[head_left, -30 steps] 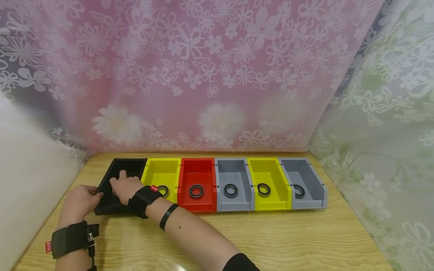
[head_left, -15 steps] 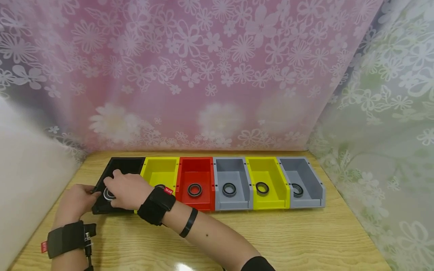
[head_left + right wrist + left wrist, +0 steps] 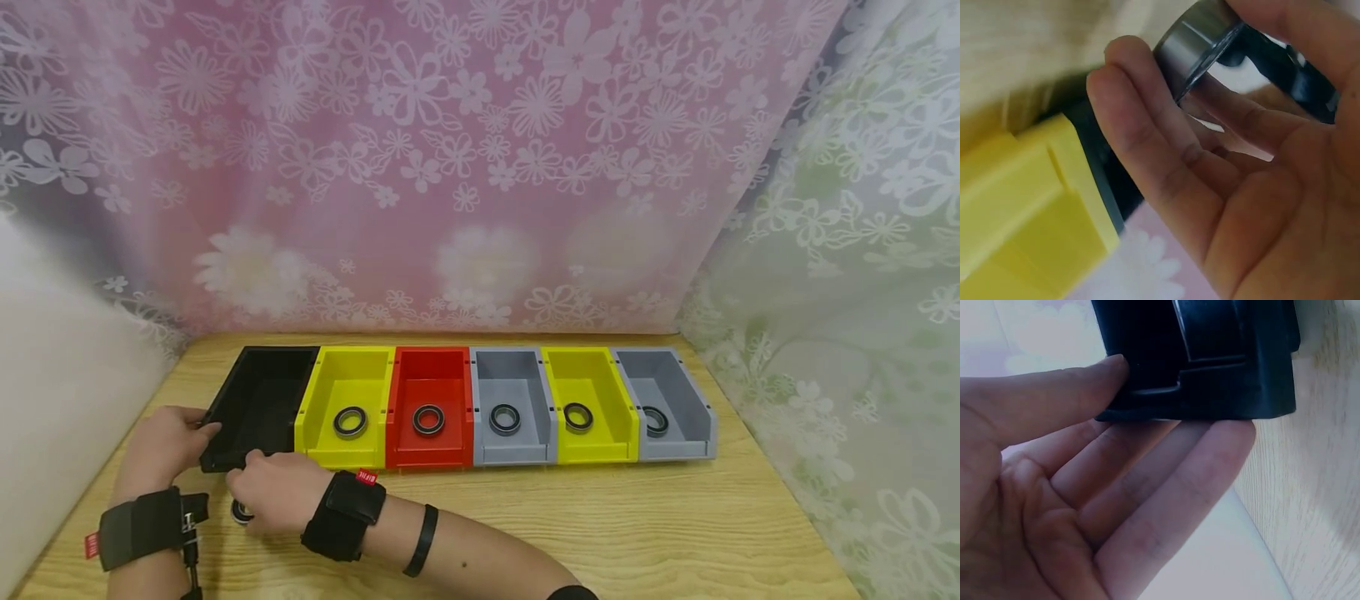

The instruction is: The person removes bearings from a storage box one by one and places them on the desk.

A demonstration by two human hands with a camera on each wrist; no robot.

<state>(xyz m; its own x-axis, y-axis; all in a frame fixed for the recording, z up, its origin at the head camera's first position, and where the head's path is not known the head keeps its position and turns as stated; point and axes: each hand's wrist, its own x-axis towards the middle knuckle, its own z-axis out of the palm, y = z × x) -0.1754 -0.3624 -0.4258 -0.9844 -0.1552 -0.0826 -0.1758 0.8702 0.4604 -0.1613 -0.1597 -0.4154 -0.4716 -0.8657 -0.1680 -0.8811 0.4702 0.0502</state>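
Observation:
My right hand (image 3: 281, 493) pinches a ring-shaped ball bearing (image 3: 240, 511) between thumb and fingers, just in front of the black bin (image 3: 255, 408). In the right wrist view the bearing (image 3: 1194, 44) shows its shiny metal outer side. With thumb inside and fingers outside, my left hand (image 3: 161, 450) grips the left wall of that black bin. The left wrist view shows the thumb on the bin's wall (image 3: 1210, 394) and the fingers against its outer face. No bearing shows inside the black bin.
Right of the black bin stand a yellow bin (image 3: 341, 458), a red bin (image 3: 429, 457), a grey bin (image 3: 515, 454), another yellow bin (image 3: 600, 452) and another grey bin (image 3: 678, 450). Each holds one bearing. A floral curtain (image 3: 465, 167) hangs behind the wooden table (image 3: 637, 533).
My right hand has come out of the black bin toward the table's front, bringing the bearing with it. My left hand stays at the bin's left wall.

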